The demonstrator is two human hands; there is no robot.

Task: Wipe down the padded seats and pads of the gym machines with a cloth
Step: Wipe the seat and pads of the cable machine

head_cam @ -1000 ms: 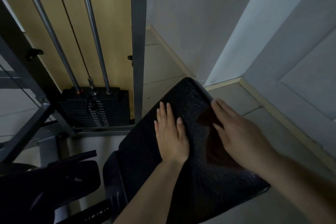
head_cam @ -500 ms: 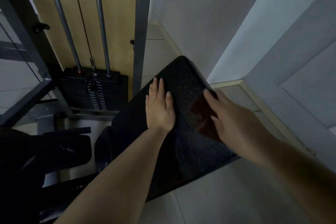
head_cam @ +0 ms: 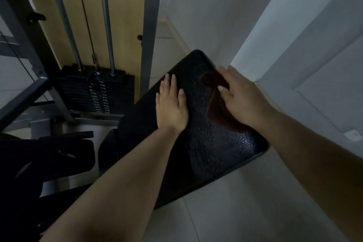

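A dark brown cloth (head_cam: 218, 104) lies crumpled on the tilted black padded seat (head_cam: 212, 143) (pebbled, glossy).

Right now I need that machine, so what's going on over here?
A person is wiping the black padded seat. The right hand presses a dark brown cloth on the pad near its far end. The left hand lies flat beside it. The weight stack sits behind.
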